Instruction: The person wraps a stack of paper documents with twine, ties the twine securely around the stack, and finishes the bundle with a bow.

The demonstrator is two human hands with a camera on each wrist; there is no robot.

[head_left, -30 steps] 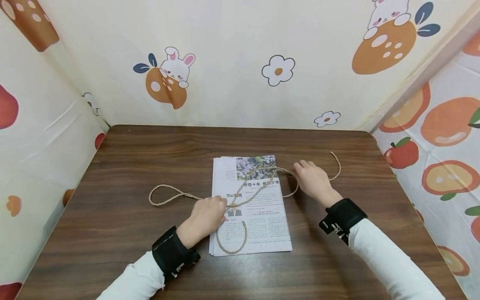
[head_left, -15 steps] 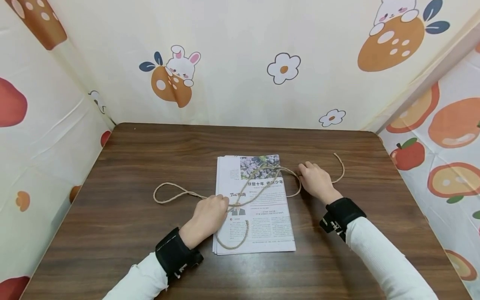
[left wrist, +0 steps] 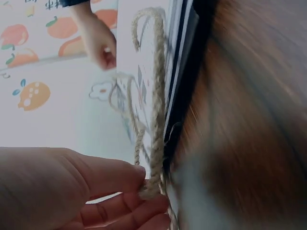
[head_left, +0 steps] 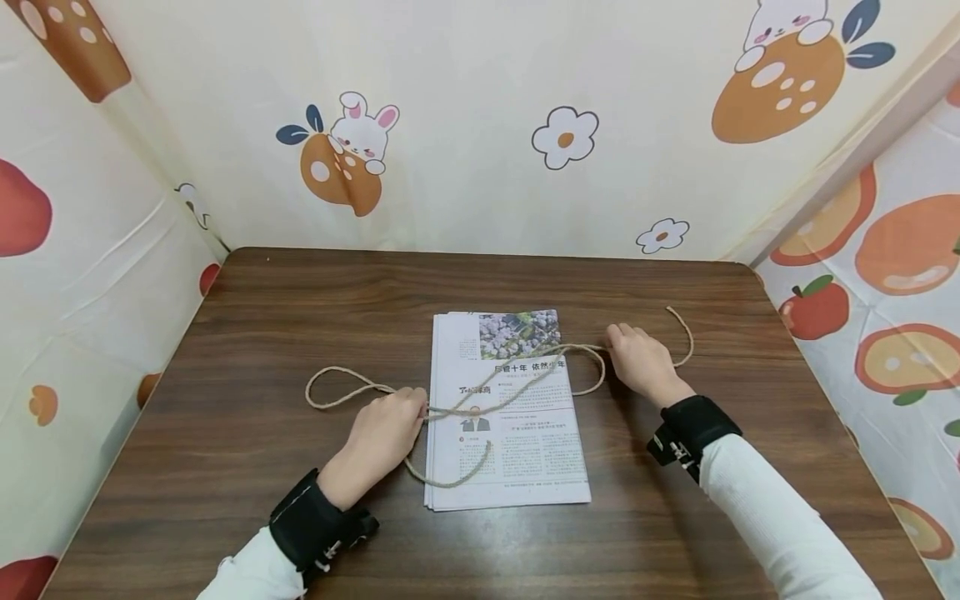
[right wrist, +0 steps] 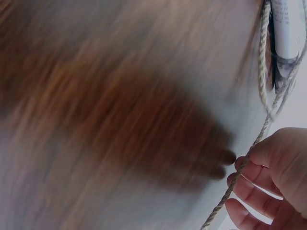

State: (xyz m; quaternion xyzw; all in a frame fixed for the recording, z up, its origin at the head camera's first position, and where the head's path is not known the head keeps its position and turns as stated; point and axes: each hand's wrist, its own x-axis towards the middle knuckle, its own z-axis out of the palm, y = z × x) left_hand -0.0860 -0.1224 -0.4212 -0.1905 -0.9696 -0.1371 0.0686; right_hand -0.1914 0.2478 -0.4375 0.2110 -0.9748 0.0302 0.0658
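Note:
A stack of folded newspapers lies on the wooden table, with a tan rope crossing over its top. My left hand pinches the rope just off the stack's left edge; in the left wrist view, thumb and fingers close on it. Beyond that hand a rope loop lies to the left, and a free end curls over the lower pages. To the right of the stack, my right hand pinches another stretch of rope. The right wrist view shows that rope running between thumb and fingertips.
The brown table has rounded far corners. Behind it rises a cream wall covering with rabbit and flower prints. Fruit-printed sheets stand at the left and the right. A black band with a camera sits on each wrist.
My left hand has moved left, off the stack's edge, with the rope. My right hand has shifted slightly right. The rope over the stack has drawn straighter and lower across the picture.

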